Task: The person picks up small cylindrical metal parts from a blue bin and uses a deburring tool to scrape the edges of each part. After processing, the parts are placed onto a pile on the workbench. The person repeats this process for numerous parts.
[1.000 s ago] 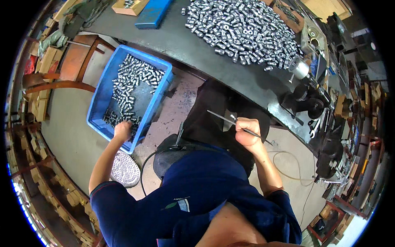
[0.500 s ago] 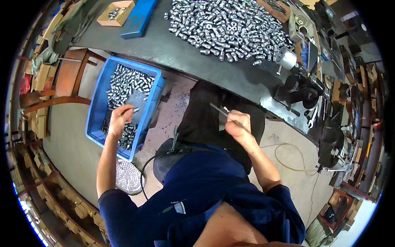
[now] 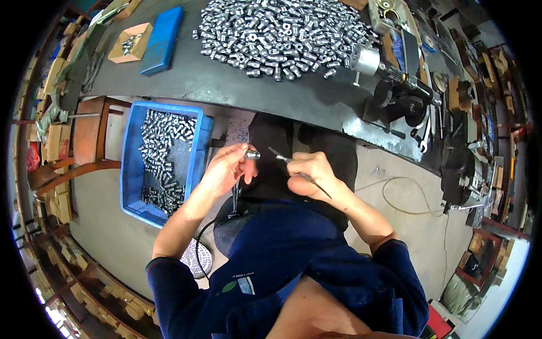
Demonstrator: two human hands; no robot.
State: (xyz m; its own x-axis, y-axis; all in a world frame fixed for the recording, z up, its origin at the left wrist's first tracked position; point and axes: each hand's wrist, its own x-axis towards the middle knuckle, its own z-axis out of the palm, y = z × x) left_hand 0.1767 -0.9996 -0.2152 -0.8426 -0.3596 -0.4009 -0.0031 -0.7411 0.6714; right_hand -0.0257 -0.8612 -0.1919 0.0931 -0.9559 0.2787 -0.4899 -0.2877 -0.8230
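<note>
My left hand pinches a small shiny metal fitting between thumb and fingertips, above my lap. Facing it, my right hand is closed round a slim, file-like metal tool. One end of the tool points toward the fitting with a gap between them; the other end sticks out below the palm. Its exact kind is hard to make out. To the left stands a blue plastic crate with many similar fittings and a darker heap of small parts in its near end.
A large heap of metal fittings lies on the dark workbench. At its right sits a small machine with a chuck. A blue box and a wooden tray are at the far left, above a wooden chair.
My left hand has moved right from over the crate to above my lap, bringing a metal fitting. My right hand has shifted slightly left with the tool, and the view has turned a little.
</note>
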